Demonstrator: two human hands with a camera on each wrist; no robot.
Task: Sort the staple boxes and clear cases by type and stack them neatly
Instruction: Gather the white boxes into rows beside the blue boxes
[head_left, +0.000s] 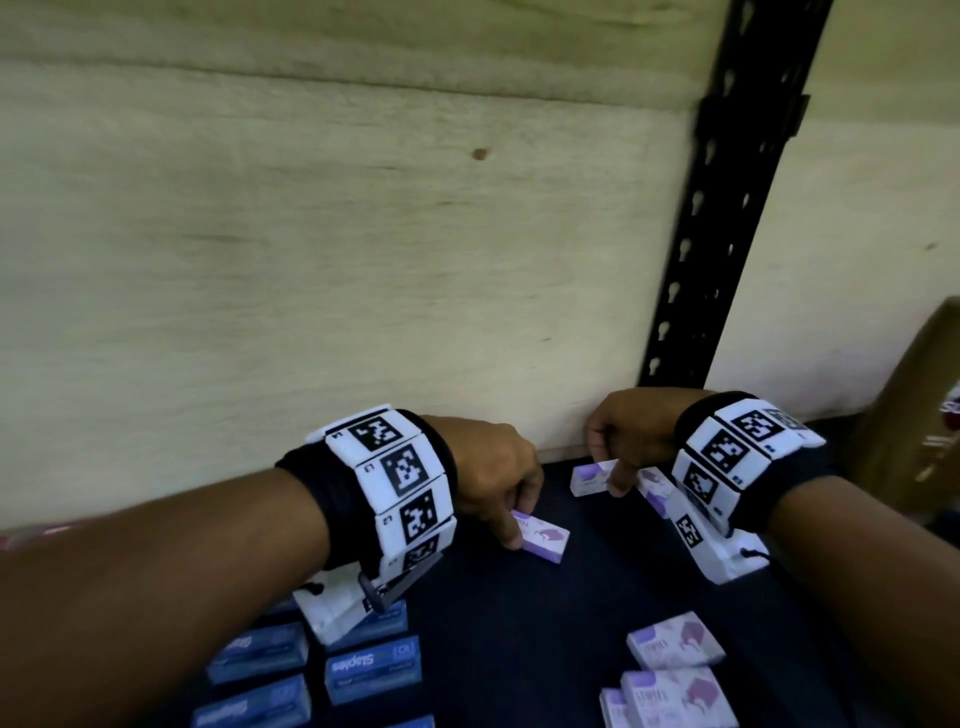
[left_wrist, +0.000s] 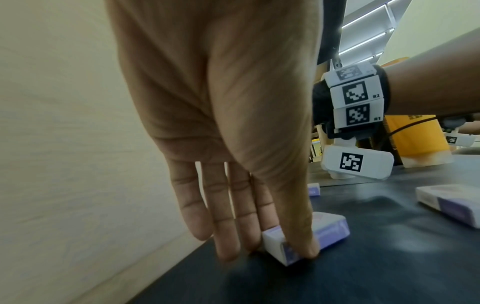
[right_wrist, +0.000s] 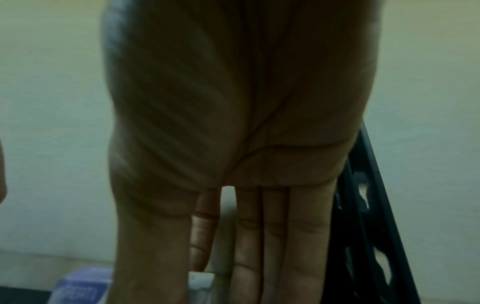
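My left hand (head_left: 519, 525) reaches down to the dark shelf and pinches a purple-and-white staple box (head_left: 545, 538) that lies flat. In the left wrist view the thumb sits on the near side of this box (left_wrist: 335, 230) and the fingers (left_wrist: 228, 236) on its far side. My right hand (head_left: 610, 467) pinches a second purple-and-white box (head_left: 589, 478) close to the back wall, thumb in front. That box (right_wrist: 80, 288) shows dimly in the right wrist view beside the thumb. A third purple box (head_left: 655, 488) lies just right of it, partly hidden by my wrist.
Several blue staple boxes (head_left: 371, 670) lie at the front left, several purple ones (head_left: 672, 642) at the front right. A pale wooden wall (head_left: 363, 260) backs the dark shelf (head_left: 519, 649). A black slotted post (head_left: 727, 234) stands at the right, with a brown carton (head_left: 914, 415) beyond it.
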